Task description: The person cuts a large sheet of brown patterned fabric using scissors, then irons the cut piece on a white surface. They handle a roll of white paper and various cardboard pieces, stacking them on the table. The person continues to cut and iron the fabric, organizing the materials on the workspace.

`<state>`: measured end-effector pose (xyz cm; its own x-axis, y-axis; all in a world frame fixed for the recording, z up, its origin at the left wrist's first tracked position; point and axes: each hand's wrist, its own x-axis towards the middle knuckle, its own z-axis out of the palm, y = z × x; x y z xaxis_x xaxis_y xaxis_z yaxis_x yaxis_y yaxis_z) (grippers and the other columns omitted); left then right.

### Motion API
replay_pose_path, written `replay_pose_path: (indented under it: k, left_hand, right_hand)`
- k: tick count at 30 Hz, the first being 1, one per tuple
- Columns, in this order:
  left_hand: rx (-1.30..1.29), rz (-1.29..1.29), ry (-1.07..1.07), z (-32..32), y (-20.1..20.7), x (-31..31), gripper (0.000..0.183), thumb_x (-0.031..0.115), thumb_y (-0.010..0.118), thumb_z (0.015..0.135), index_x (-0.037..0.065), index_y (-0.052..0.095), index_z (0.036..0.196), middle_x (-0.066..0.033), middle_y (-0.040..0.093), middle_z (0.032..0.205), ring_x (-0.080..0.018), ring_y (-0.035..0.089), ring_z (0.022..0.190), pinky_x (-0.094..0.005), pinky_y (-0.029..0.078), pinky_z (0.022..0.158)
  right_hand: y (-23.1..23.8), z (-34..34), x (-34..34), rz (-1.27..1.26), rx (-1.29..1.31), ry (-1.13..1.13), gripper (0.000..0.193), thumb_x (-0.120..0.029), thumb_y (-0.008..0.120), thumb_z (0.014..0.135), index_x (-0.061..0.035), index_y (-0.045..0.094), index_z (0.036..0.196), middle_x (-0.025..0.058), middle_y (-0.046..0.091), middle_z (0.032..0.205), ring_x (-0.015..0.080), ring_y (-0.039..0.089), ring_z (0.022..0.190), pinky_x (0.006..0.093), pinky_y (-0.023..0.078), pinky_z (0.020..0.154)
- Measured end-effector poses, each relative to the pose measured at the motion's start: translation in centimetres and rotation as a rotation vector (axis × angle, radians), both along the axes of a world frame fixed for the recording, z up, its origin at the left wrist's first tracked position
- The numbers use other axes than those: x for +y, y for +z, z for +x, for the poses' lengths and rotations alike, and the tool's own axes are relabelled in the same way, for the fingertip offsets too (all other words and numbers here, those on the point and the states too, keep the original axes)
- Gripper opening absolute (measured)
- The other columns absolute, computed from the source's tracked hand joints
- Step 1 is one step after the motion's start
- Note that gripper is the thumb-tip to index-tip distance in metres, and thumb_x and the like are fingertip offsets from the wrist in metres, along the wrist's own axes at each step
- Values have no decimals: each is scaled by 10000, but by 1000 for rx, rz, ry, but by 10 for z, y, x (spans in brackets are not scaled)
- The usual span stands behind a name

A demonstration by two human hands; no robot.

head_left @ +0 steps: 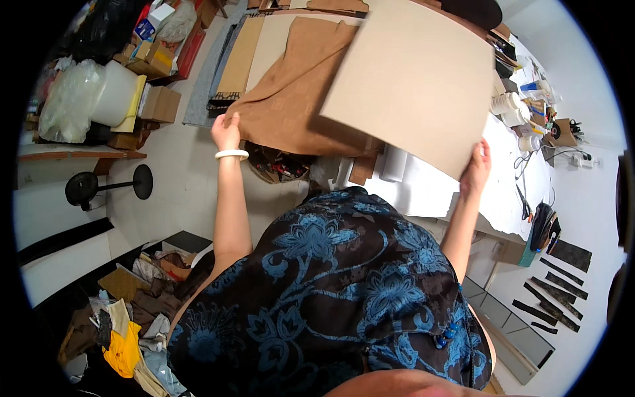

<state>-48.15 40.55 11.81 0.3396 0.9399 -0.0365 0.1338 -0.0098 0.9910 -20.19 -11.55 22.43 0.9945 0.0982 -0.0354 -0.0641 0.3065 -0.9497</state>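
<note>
My left hand (227, 132), with a white bangle at the wrist, pinches the near left corner of a brown sheet of leather or suede-like material (291, 99). The sheet spreads to the right and away from me, with creases across it. A large beige board (417, 86) is tilted over the sheet's right part and hides it there. At the board's near right corner, my right hand (477, 169) grips the edge, its thumb and fingers closed round it.
A white-covered worktable (516, 192) holds white spools (509, 106), scissors (524, 208) and cords. Below the sheet stands a round bin of scraps (278, 165). Boxes (151, 59) and plastic bags (73, 99) crowd the left, above a black fan (109, 186). Fabric scraps (122, 344) lie lower left.
</note>
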Motion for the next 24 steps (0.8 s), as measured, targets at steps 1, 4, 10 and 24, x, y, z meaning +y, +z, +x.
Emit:
replay_pose_path:
  k: [1, 4, 10, 24]
  left_hand:
    - [-36, 8, 88, -7, -6, 8, 136, 68, 689, 881, -18, 633, 970, -59, 685, 922, -129, 607, 829, -280, 491, 773]
    - [100, -154, 103, -24, -24, 22, 169, 85, 673, 900, -18, 635, 1029, -63, 688, 992, -142, 616, 857, -290, 491, 807]
    - [-110, -465, 62, -28, -1, 0, 313, 118, 648, 891, -36, 596, 1159, -102, 680, 912, -155, 665, 744, -255, 535, 589]
    - [-339, -681, 125, -61, -25, 7, 301, 164, 650, 919, 2, 574, 1161, -131, 652, 1108, -255, 660, 971, -387, 568, 797]
  right_hand:
    - [-6, -7, 26, 17, 37, 21, 297, -135, 585, 973, -53, 492, 1243, 83, 674, 987, 140, 647, 873, 279, 548, 760]
    - [-35, -41, 101, 38, 98, 155, 276, -142, 583, 968, -71, 504, 1222, 57, 662, 991, 101, 605, 851, 254, 514, 754]
    - [-92, -104, 198, -256, 142, 199, 229, -138, 499, 992, -20, 431, 1177, 70, 647, 893, 103, 552, 797, 256, 456, 735]
    - [-96, -30, 181, -621, -166, 148, 315, -290, 695, 864, -4, 582, 931, 67, 625, 774, 180, 582, 697, 322, 493, 698]
